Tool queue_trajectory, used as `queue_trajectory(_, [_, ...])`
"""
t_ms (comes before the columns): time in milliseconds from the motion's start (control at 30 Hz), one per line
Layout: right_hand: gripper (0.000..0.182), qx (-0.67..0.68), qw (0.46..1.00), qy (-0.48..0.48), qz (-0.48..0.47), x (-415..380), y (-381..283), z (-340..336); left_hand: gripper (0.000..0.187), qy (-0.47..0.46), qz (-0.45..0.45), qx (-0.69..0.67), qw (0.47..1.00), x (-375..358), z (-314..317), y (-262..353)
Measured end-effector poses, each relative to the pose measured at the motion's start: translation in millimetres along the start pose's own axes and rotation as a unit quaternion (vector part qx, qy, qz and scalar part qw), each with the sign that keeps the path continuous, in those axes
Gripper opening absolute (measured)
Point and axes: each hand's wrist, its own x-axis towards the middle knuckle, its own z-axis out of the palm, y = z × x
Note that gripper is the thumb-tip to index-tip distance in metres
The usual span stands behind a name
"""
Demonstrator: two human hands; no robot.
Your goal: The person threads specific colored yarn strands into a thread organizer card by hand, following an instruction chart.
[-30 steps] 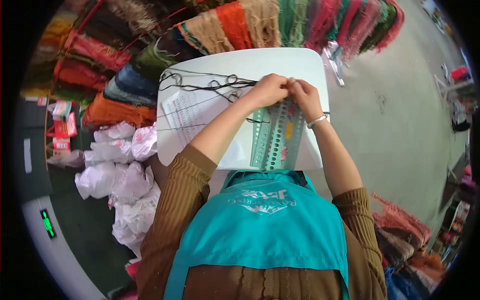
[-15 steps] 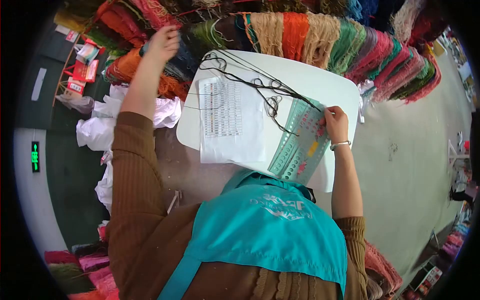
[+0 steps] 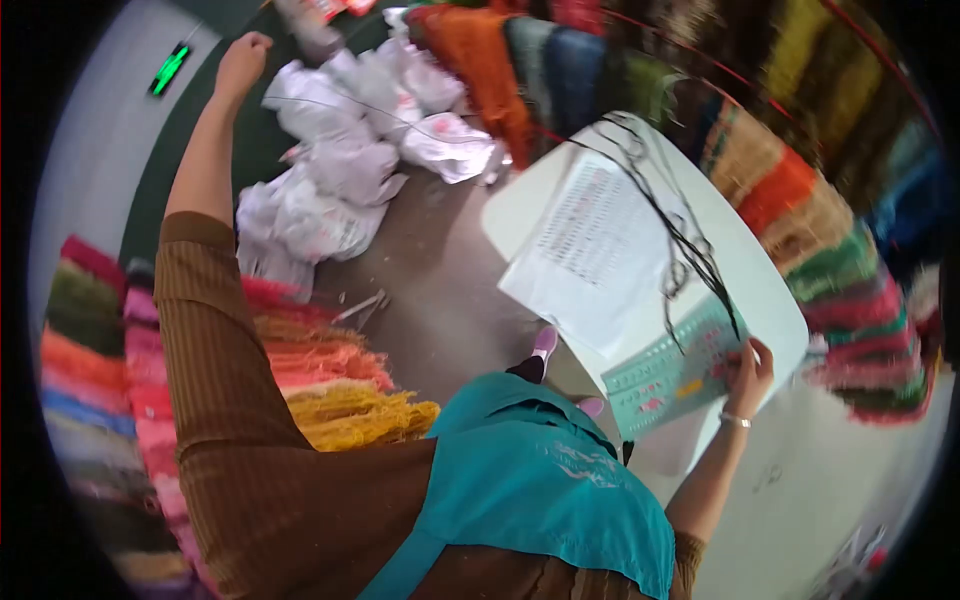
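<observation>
My left hand (image 3: 243, 55) is stretched far out to the upper left, fist closed on a thin dark thread (image 3: 420, 125) that runs taut back to the white table (image 3: 780, 300). My right hand (image 3: 750, 370) holds down the near end of a teal perforated card (image 3: 670, 375) at the table's right edge. Dark threads (image 3: 680, 240) lie looped across the table and lead to the card. A printed paper sheet (image 3: 600, 250) lies beside the card.
White plastic bags (image 3: 340, 170) are heaped on the floor to the left of the table. Bundles of coloured yarn (image 3: 820, 200) hang behind the table, and more yarn (image 3: 330, 370) lies by my left side. A green lit sign (image 3: 168, 70) shows at the upper left.
My left hand left the card and swung far out to the left, drawing a thread through. My head turned left, so the table shifted right. The right hand stayed on the card.
</observation>
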Motion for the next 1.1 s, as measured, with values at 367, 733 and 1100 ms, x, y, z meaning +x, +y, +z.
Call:
queue_trajectory(367, [0.032,0.064,0.948,-0.233,-0.209,-108,-151,218,0.024,-0.255,0.067,-0.369,0.891,-139,0,44])
queue_trajectory(733, [0.024,0.053,0.689,-0.718,-0.085,-266,-192,521,0.019,-0.319,-0.045,-0.491,0.81,-250,-4,-43])
queue_trajectory(1100, [0.005,-0.006,0.61,-0.783,-0.124,-209,-212,769,0.024,-0.293,-0.261,-0.471,0.79,-275,-41,-252])
